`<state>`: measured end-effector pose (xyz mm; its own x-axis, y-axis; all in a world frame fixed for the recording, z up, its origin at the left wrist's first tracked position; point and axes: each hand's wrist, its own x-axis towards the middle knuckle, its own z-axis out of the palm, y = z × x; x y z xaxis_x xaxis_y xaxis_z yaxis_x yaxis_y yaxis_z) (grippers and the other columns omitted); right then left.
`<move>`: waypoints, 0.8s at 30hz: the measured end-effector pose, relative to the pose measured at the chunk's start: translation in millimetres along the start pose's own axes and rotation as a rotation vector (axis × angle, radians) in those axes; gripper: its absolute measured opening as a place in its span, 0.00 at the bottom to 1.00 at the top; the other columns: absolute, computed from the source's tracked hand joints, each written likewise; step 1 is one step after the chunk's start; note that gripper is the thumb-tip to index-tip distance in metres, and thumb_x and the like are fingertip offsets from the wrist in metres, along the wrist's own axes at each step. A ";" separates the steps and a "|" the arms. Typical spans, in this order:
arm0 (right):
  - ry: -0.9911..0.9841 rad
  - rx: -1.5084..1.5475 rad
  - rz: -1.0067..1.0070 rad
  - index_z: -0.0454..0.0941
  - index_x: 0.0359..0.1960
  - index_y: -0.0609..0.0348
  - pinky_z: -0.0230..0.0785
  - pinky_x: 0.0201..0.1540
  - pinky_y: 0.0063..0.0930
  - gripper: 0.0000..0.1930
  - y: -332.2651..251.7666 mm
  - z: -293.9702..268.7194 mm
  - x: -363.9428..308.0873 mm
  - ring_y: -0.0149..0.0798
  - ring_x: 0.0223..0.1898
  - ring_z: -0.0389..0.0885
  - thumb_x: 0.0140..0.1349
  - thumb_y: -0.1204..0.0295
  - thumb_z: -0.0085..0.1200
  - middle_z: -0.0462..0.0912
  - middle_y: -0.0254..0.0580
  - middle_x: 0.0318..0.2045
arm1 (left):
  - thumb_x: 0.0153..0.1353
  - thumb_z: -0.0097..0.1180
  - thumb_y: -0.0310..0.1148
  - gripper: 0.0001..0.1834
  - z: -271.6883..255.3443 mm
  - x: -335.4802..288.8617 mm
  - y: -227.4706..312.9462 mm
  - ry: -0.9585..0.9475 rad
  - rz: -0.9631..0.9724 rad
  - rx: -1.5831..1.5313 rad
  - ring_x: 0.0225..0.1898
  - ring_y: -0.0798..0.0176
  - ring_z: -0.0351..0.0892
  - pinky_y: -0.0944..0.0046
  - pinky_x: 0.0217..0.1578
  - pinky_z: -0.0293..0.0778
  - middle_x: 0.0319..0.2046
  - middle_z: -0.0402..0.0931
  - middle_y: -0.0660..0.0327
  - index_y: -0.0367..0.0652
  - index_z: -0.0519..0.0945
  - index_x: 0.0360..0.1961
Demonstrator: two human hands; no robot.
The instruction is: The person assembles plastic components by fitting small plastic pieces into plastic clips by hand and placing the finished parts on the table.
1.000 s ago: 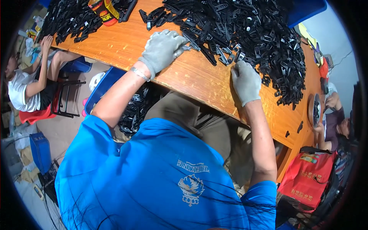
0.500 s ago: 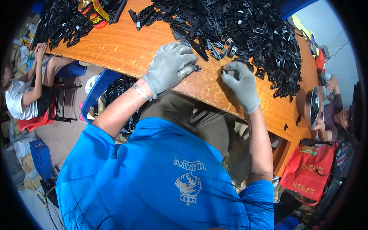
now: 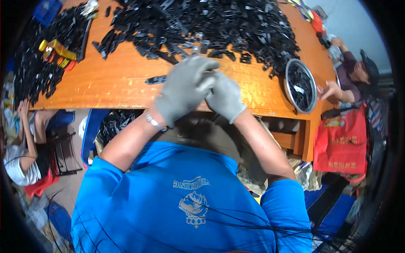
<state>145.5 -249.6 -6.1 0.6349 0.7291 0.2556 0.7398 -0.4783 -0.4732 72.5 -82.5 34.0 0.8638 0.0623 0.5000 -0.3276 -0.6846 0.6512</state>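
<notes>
Fingers of the gloved left hand and right hand meet, curled; whether they grip anything, I cannot tell. One black clip lies beside the left glove. Wooden tabletop spreads either side, its near edge under the wrists; beyond, black parts heap. Metal bowl and blue bin hold black pieces.

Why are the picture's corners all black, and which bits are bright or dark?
Head view: the round fisheye lens leaves black corners and stretches things near the rim; same head view: the table is brightly lit, with shadow underneath; head view again: the black parts look dark, with small pale glints.
</notes>
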 end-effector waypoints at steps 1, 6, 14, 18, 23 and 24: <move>-0.039 0.141 0.071 0.86 0.46 0.51 0.81 0.54 0.46 0.09 1.1 -0.5 -7.9 0.56 0.50 0.87 0.66 0.70 0.59 0.88 0.49 0.42 | 0.67 0.62 0.34 0.18 16.2 18.0 8.6 -0.010 0.121 -0.048 0.53 0.41 0.84 0.49 0.55 0.80 0.50 0.85 0.49 0.38 0.84 0.56; -0.086 0.077 -0.099 0.81 0.52 0.52 0.68 0.63 0.49 0.15 54.4 67.9 -2.0 0.53 0.62 0.76 0.70 0.60 0.55 0.81 0.48 0.49 | 0.76 0.59 0.51 0.32 126.3 100.6 76.1 -0.442 -0.201 -0.377 0.55 0.47 0.88 0.53 0.57 0.81 0.53 0.87 0.40 0.29 0.81 0.62; 0.049 0.042 0.048 0.85 0.50 0.48 0.79 0.49 0.52 0.11 -3.4 6.7 -0.3 0.59 0.47 0.86 0.68 0.71 0.59 0.85 0.52 0.49 | 0.69 0.57 0.41 0.20 279.9 131.7 99.0 -0.416 -0.640 -0.622 0.33 0.53 0.92 0.51 0.37 0.86 0.29 0.88 0.49 0.32 0.89 0.35; 0.097 0.075 0.169 0.86 0.48 0.49 0.79 0.51 0.51 0.09 -4.5 3.4 -3.9 0.58 0.48 0.86 0.68 0.71 0.59 0.86 0.50 0.49 | 0.72 0.51 0.30 0.16 290.4 130.9 111.4 -0.625 -0.328 -0.215 0.41 0.58 0.93 0.58 0.43 0.85 0.35 0.93 0.58 0.40 0.91 0.38; 0.140 0.029 0.196 0.86 0.47 0.49 0.78 0.51 0.49 0.08 -4.0 9.2 -0.1 0.57 0.50 0.86 0.68 0.72 0.60 0.86 0.49 0.48 | 0.71 0.51 0.29 0.16 288.9 125.3 99.9 -0.662 -0.104 0.017 0.38 0.57 0.94 0.58 0.40 0.86 0.32 0.92 0.55 0.41 0.92 0.35; 0.162 0.027 0.223 0.86 0.47 0.49 0.78 0.51 0.49 0.08 8.2 3.4 -6.2 0.57 0.50 0.86 0.68 0.72 0.60 0.86 0.49 0.48 | 0.70 0.52 0.28 0.15 284.1 119.2 115.8 -0.633 -0.328 -0.296 0.36 0.56 0.94 0.57 0.38 0.86 0.31 0.92 0.53 0.40 0.92 0.34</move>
<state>146.8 -256.4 -14.5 0.8105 0.5181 0.2732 0.5727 -0.6034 -0.5549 246.3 -360.7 6.9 0.9594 -0.2602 -0.1088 -0.0290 -0.4747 0.8797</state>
